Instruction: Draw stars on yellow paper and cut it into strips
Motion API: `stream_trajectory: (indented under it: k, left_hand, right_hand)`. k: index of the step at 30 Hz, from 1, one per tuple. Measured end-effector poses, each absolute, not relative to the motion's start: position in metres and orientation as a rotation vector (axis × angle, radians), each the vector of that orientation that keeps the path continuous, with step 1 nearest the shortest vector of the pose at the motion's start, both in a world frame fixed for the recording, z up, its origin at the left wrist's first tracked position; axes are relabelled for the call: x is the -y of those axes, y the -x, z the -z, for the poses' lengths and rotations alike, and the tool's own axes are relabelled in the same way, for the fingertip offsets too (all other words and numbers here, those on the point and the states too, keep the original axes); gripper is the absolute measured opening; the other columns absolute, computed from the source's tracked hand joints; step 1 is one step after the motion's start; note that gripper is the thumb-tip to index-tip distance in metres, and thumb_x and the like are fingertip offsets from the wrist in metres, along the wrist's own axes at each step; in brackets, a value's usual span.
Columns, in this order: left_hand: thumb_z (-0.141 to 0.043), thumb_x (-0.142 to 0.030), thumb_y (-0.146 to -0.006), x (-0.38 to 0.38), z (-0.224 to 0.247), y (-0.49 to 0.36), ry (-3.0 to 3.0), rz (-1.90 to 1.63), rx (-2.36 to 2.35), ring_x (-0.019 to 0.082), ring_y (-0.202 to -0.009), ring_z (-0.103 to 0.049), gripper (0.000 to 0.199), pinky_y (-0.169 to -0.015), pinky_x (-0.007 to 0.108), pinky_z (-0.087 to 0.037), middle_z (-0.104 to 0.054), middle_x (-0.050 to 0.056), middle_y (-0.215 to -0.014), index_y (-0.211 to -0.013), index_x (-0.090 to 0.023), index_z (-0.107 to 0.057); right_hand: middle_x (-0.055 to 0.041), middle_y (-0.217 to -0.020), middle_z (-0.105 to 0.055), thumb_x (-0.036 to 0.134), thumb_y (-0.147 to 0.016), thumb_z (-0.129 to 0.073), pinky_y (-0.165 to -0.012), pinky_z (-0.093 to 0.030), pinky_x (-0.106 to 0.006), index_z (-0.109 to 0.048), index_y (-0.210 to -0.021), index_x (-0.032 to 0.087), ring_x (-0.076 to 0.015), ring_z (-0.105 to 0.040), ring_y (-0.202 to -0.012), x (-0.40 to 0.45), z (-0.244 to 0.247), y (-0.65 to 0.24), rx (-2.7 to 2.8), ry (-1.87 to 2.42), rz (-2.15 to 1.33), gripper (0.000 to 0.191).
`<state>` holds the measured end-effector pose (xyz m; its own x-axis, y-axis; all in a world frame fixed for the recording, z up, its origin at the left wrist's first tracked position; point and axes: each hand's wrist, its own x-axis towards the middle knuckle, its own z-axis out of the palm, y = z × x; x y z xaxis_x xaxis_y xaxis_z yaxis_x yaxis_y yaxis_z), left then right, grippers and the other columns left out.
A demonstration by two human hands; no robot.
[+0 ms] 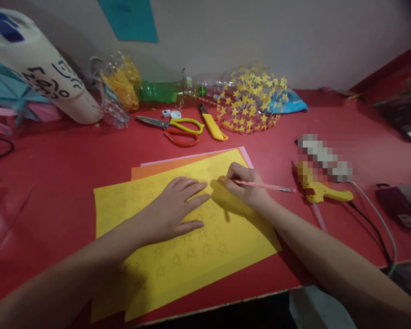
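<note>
Yellow paper lies over orange and pink sheets on the red table, with rows of pencilled stars on it. Flat on the middle of the sheet rests my left hand, its fingers spread and nothing in it. Near the sheet's upper right part, my right hand grips a pink pencil, its eraser end pointing right. A small yellow item shows beside the right fingertips; what it is I cannot make out. The pencil's tip is hidden.
Scissors and a yellow cutter lie behind the paper. Farther back are a green bottle, a clear star-covered dome and a white tumbler. A yellow glue gun with its cable sits right, near a power strip.
</note>
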<state>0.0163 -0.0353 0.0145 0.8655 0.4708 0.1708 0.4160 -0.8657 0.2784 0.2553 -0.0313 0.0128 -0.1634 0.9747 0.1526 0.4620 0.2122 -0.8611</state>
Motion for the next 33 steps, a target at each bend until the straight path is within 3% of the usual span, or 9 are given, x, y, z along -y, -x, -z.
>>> stream_trajectory:
  k: [5,14,33]
  left_hand:
    - [-0.042,-0.056,-0.097,0.0357,-0.0149,-0.0163,-2.826,-0.326,-0.668,0.034,-0.127,-0.042,0.054,-0.106,0.053,-0.033,-0.050,0.016,-0.141,-0.133,-0.017,-0.051]
    - [-0.043,-0.057,-0.096,0.0359,-0.0148,-0.0163,-2.796,-0.310,-0.684,0.034,-0.127,-0.042,0.052,-0.107,0.054,-0.032,-0.049,0.015,-0.142,-0.133,-0.020,-0.051]
    - [-0.044,-0.056,-0.096,0.0356,-0.0146,-0.0159,-2.816,-0.315,-0.679,0.034,-0.128,-0.042,0.053,-0.107,0.053,-0.032,-0.050,0.016,-0.142,-0.134,-0.019,-0.050]
  right_hand:
    - [0.0056,-0.053,-0.041,0.018,-0.071,-0.051,-0.047,-0.024,-0.024,-0.040,-0.062,0.022,-0.0075,-0.033,-0.048,0.0331,-0.0137,-0.2534,1.828,1.328,-0.835,0.014]
    - [0.0054,-0.052,-0.041,0.017,-0.071,-0.050,-0.046,-0.024,-0.024,-0.038,-0.061,0.022,-0.0076,-0.033,-0.049,0.0342,-0.0086,-0.2509,1.861,1.280,-0.827,0.016]
    - [0.0059,-0.053,-0.042,0.021,-0.072,-0.057,-0.045,-0.024,-0.023,-0.043,-0.061,0.021,-0.0080,-0.034,-0.049,0.0296,-0.0138,-0.2532,1.739,1.240,-1.038,0.018]
